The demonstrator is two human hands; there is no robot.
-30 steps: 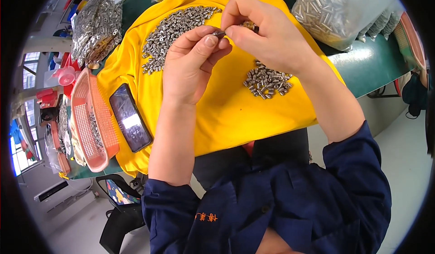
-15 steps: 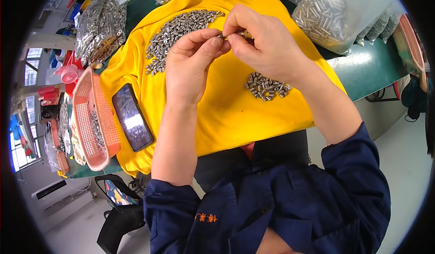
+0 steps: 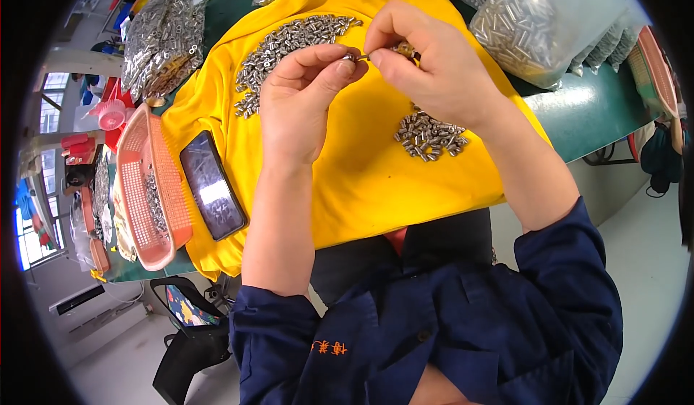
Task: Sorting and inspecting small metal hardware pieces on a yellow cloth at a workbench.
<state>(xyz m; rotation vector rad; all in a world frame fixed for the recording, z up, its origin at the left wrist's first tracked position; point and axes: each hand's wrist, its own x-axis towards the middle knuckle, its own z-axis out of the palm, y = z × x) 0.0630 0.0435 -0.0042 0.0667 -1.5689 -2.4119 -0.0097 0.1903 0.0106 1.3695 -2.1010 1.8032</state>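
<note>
Two bare hands meet above a yellow cloth (image 3: 361, 181) spread over a green table (image 3: 578, 112). The left hand (image 3: 300, 105) is closed, thumb against fingertips, on a small metal fitting (image 3: 350, 57); the right hand (image 3: 437, 65) pinches a thin dark piece (image 3: 364, 57) at the fitting's right side, though whether it sits inside or only against it I cannot tell. Both parts are held clear of the cloth. A large pile of metal fittings (image 3: 289, 47) spreads toward the cloth's far left edge, and a smaller pile of metal fittings (image 3: 430, 134) lies nearer its right edge, below the right hand. A smartphone (image 3: 214, 185) lies by the cloth's left edge, just beside a pink plastic basket (image 3: 134, 166) near the table's near edge. Right of the cloth stands a clear plastic bag of metal tubes (image 3: 517, 29).
</note>
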